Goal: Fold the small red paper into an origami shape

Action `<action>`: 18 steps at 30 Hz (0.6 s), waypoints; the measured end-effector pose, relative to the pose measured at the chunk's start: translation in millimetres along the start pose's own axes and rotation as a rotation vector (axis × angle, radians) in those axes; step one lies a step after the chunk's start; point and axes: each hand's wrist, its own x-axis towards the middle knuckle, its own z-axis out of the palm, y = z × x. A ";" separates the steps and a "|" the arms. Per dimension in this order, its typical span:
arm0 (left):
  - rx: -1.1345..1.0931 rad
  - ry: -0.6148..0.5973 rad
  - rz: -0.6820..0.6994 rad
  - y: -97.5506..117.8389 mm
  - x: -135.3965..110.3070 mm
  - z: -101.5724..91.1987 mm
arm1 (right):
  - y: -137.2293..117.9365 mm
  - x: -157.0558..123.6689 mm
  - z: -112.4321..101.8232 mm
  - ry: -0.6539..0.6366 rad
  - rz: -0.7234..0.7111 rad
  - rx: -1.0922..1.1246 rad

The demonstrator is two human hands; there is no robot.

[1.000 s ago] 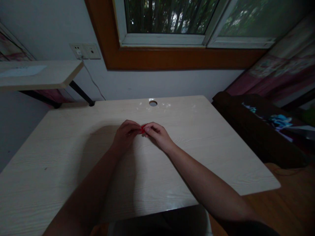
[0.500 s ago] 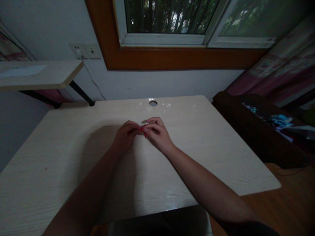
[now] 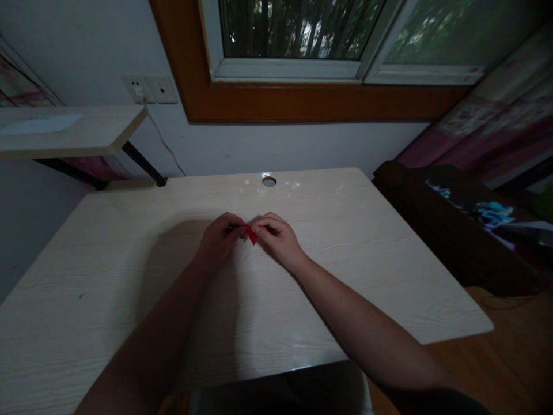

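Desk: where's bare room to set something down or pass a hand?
On the desk, bare patches lie between the right forearm and right edge, and between the left forearm and left edge, bar a dark speck. It's crowded mid-desk, where the left hand and right hand hold a red piece.

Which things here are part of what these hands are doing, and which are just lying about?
In use: red piece, pinched by left hand and right hand; desk beneath.

Just about: white cord, wall sockets, raised shelf, white sheet on it, curtains.
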 end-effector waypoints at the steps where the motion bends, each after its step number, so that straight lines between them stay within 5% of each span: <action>1: 0.000 -0.005 -0.005 0.1 0.0 0.1 | 0.6 -0.2 0.1 0.003 0.003 0.000; 18: 0.013 -0.035 0.004 6.1 0.7 0.9 | -1.5 -3.4 1.4 0.046 -0.092 -0.098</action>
